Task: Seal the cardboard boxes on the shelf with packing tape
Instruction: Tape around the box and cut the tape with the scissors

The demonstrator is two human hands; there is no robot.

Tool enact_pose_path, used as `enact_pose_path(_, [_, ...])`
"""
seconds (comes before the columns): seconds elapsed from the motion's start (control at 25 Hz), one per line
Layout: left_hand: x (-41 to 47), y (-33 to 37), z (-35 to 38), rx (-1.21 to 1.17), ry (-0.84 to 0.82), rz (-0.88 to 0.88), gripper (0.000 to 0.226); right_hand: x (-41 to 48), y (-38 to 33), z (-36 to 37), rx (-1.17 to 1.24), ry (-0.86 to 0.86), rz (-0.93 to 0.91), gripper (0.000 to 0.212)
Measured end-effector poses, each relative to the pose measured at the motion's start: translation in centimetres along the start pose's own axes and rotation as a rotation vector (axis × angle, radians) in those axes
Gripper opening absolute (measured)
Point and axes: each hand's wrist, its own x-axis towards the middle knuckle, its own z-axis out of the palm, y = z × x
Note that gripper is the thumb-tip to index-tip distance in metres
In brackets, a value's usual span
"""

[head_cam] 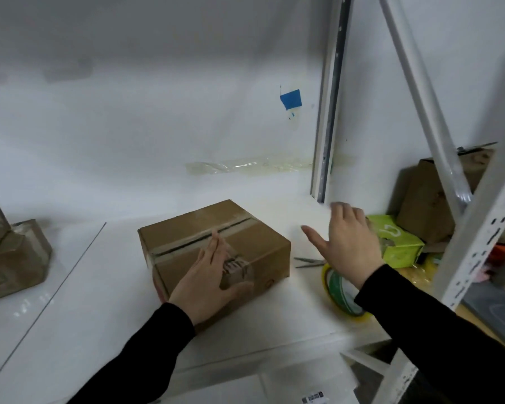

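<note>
The left hand [207,275] is lying flat on the cardboard box [184,228] at mid-shelf, fingers straight, pressing along its taped seam, which is running from 8 toward 2 o'clock. The right hand [350,243] is hovering spread and empty — the tape roll [337,287] is sitting under its wrist at 5 o'clock, scissors [308,262] alongside — on a white shelf [99,287].

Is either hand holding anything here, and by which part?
Nothing is gripped. The left hand lies flat on top of the taped brown cardboard box; the right hand hovers open.

White wall [129,112] w/ blue tape patch [291,99], white metal uprights [330,112] rt, white shelf board [99,287]
</note>
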Motion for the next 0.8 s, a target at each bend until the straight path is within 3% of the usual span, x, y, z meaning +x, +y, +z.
enact_pose_path(0.08, [-0.3, 1.2, -0.1, -0.206, 0.137, 0.063, 0.091, -0.2, 2.2, -1.1, -0.067, -0.429, 0.321, 0.088])
enact_pose_path(0.12, [-0.6, 2.0, 0.1, -0.24, 0.218, 0.117, 0.078, -0.1, 3.0, -1.2, -0.04, -0.64, 0.385, 0.092])
enact_pose_path(0.2, [-0.9, 3.4, 1.5, -0.307, 0.395, 0.213, 0.05, 0.0, 4.2, -1.6, 0.076, -0.86, 0.439, 0.08])
enact_pose_path(0.28, [-0.8, 5.1, 3.0, -0.39, 0.351, 0.169, 0.025, -0.4, 5.0, -2.0, 0.248, -0.836, 0.49, 0.063])
enact_pose_path(0.36, [0.2, 6.8, 4.7, -0.517, 0.01, -0.072, 0.02, -1.5, 5.6, -2.0, 0.36, -0.747, 0.51, 0.053])
enact_pose_path(0.44, [2.0, 8.0, 6.2, -0.913, -0.312, -0.431, 0.019, -2.9, 5.8, -1.6, 0.426, -0.635, 0.524, 0.042])
enact_pose_path(0.52, [3.7, 9.5, 6.9, -1.27, -0.511, -0.671, 0.024, -4.2, 5.4, -1.3, 0.467, -0.528, 0.546, 0.035])
enact_pose_path(0.68, [7.1, 11.5, 8.3, -1.436, -0.588, -0.797, 0.037, -5.7, 4.7, -0.9, 0.481, -0.357, 0.5, 0.027])
enact_pose_path(0.8, [9.2, 11.3, 8.2, -1.44, -0.734, -0.798, 0.034, -5.9, 3.8, -0.9, 0.419, -0.357, 0.422, 0.033])
